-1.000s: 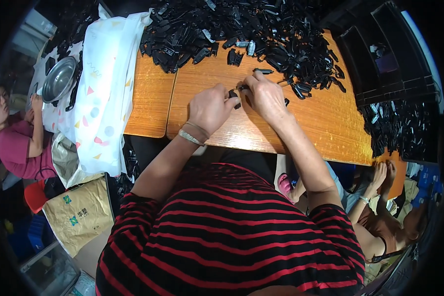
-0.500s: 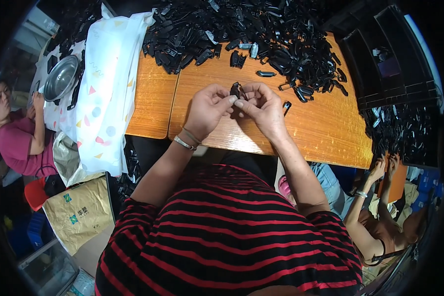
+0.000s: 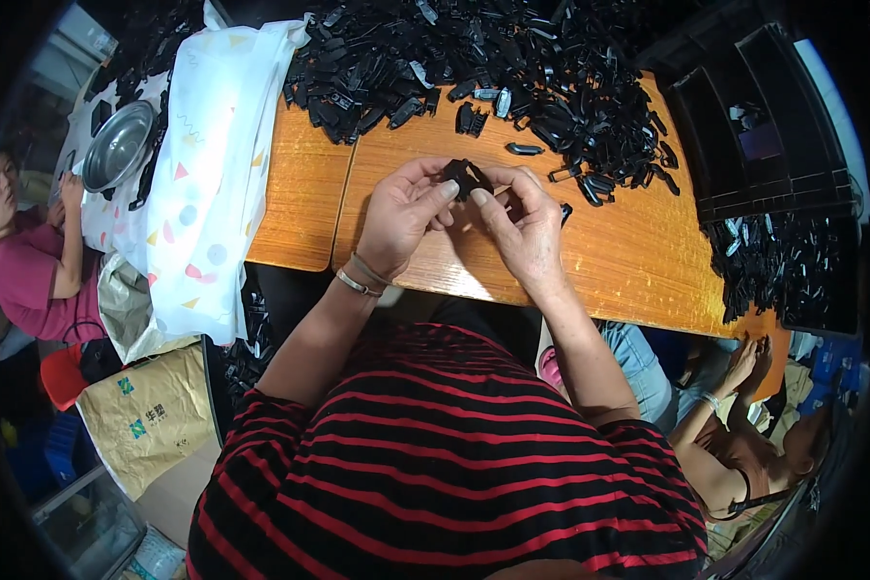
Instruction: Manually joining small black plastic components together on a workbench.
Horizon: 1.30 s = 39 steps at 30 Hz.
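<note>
Above the near part of the wooden table, both hands grip one small black plastic part with a slot-like opening in it. My left hand pinches its left side between thumb and fingers. On its other side, the thumb and fingers of my right hand are closed on it. A small loose black piece lies just beyond my right hand, partly hidden by it. Beyond the hands, a short black piece and a ribbed black piece rest apart on the wood.
A large heap of black plastic parts covers the table's far side. Left are a patterned white cloth, a metal bowl and a co-worker. A black crate stands right; another person works at lower right.
The black part has turned between my fingers, showing a broader face and its opening. My right hand has shifted slightly right. At lower right, the other person's hands have moved down.
</note>
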Available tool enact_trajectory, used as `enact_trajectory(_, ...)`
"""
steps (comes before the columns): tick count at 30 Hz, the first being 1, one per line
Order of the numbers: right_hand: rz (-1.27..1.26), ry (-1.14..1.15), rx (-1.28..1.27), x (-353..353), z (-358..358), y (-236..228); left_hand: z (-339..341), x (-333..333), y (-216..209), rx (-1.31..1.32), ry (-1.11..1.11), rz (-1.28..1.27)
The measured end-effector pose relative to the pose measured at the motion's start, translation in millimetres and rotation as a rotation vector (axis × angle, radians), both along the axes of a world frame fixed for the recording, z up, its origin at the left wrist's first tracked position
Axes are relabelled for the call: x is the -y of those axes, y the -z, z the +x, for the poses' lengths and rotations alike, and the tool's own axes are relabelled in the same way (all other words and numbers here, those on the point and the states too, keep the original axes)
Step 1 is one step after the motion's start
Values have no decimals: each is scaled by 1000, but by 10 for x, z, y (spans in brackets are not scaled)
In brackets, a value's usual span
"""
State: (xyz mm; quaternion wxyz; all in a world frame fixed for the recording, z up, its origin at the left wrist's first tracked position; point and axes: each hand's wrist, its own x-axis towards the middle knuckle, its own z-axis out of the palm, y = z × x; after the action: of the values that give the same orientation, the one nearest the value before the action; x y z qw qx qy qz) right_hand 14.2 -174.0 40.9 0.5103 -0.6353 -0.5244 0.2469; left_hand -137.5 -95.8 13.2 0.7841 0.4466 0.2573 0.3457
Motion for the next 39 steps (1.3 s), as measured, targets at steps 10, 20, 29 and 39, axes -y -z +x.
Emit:
enact_trajectory(10, 20, -43, 141, -9, -1, 113, 5, 32, 48, -26, -38, 73)
enact_trajectory(20, 29, 100, 370, 63, -271, 176, 83, 147, 157, -96, -106, 150)
enact_trajectory(29, 9, -26, 47, -20, -277, 365, 94, 66, 133, -101, -27, 204)
enact_trajectory(39, -39, 79, 614, -350, 538, 147, 586, -732, 84, -684, -149, 648)
